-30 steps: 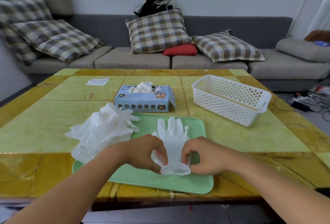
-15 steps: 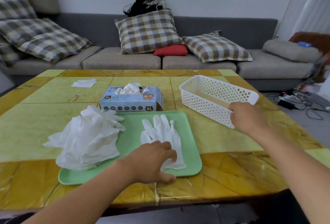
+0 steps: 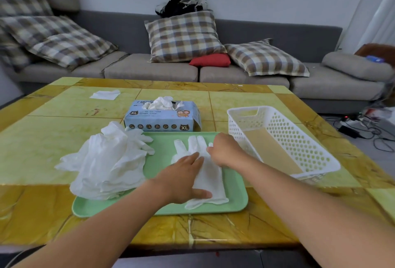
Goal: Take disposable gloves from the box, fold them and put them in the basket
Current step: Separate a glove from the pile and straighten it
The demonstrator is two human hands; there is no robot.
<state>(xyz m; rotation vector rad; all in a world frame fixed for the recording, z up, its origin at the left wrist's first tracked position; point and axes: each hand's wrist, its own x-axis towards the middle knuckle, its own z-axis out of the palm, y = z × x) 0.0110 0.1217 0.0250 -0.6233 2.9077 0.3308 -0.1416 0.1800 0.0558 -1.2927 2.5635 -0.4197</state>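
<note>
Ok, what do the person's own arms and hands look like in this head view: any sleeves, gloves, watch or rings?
Both arms are bare along all that shows, with no sleeve edge in view. The left hand and right hand wear no gloves. No watch, band or ring shows on either wrist or on the fingers that are visible. No cables or markings on them.

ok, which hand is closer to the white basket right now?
Right. The right hand is at the flat glove's fingers on the green tray, just beside the white basket's near-left wall. The left hand presses the glove's palm, farther from the basket.
</note>
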